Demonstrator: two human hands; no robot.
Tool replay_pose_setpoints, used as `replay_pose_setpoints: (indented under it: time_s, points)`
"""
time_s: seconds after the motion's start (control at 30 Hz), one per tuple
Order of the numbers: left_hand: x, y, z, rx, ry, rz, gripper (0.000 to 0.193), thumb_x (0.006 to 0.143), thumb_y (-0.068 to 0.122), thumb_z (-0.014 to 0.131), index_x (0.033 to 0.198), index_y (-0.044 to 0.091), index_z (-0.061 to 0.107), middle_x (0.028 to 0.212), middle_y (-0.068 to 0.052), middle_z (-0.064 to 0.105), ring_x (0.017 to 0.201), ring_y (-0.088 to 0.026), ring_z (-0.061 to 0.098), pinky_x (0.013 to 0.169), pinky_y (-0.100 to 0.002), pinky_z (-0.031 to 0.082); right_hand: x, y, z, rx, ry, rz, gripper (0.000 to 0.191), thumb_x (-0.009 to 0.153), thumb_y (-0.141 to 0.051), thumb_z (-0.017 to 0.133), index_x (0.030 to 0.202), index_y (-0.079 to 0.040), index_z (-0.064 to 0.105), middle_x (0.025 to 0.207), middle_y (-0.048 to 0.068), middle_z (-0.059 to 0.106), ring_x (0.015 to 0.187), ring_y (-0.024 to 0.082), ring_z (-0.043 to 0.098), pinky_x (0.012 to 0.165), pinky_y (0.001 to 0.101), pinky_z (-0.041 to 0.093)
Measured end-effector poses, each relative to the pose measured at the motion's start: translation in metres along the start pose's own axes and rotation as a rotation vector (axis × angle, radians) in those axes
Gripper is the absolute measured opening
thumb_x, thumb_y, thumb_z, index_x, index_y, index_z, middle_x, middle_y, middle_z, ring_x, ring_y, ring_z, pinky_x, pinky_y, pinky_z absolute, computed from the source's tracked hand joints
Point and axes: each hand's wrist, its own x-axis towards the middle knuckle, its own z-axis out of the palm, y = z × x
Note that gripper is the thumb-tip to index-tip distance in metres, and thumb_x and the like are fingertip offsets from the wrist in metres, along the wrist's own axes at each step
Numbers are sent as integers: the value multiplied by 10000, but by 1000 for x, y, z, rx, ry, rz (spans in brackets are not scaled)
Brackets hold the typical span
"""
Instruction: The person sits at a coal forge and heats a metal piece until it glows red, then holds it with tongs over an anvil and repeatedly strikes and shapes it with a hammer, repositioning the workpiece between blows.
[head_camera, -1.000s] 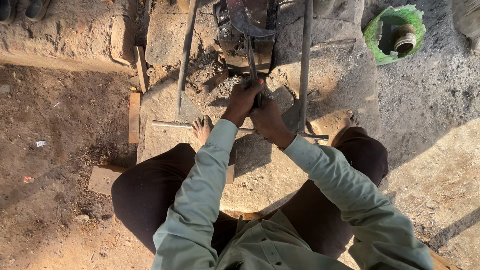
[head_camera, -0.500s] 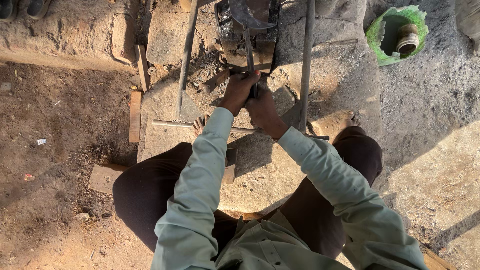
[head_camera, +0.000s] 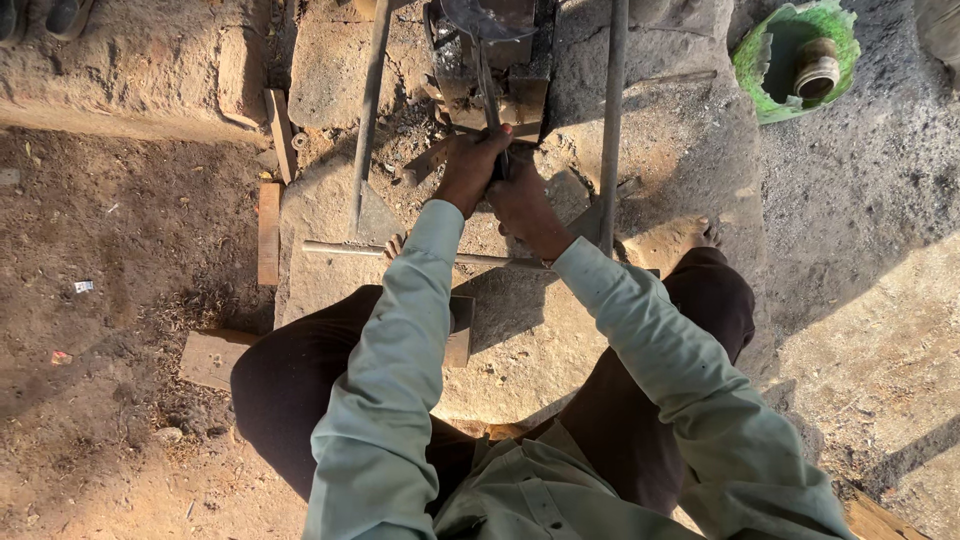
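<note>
Both hands are clasped together around a thin dark metal tool handle (head_camera: 487, 95) that runs up to a curved metal piece (head_camera: 480, 15) on a blocky dark iron fixture (head_camera: 525, 75). My left hand (head_camera: 465, 165) grips the handle from the left. My right hand (head_camera: 520, 195) grips it just below and to the right. I am seated on a stone slab (head_camera: 520, 350) with knees spread and bare feet forward. Pale green sleeves cover both arms.
Two long metal rods (head_camera: 365, 120) (head_camera: 612, 120) run away from me on either side of the fixture. A thin bar (head_camera: 345, 248) lies crosswise under my arms. A green bowl with a small jar (head_camera: 795, 60) sits at top right. Bricks (head_camera: 268, 232) edge the dirt at left.
Both hands have moved slightly forward along the handle towards the fixture; the view has shifted up a little with them.
</note>
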Motion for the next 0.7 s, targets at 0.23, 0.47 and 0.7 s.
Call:
replay_pose_setpoints:
  time_s: [0.23,0.47,0.7]
  points:
    - [8,5,-9,66,5,-27,445,885,393,735,966,-44,767,819,-57,726,693,-133,623,661,-347,490,13,1,7,88,-29,71,264,820,11,498,1062,29,602,733,134,662,438,222,609,344,349,515]
    - [4,4,-14,102,-8,-8,422,918,390,730,962,-29,765,823,-52,692,740,-146,589,700,-343,475,7,0,16,95,34,119,203,848,5,539,1034,51,606,718,117,634,444,180,584,350,353,473]
    - [-18,-4,-14,14,-109,55,432,933,369,715,1086,-34,742,974,-67,709,869,-154,600,802,-345,493,-20,1,21,108,44,82,186,843,-5,563,1018,53,585,713,103,647,469,168,595,396,354,468]
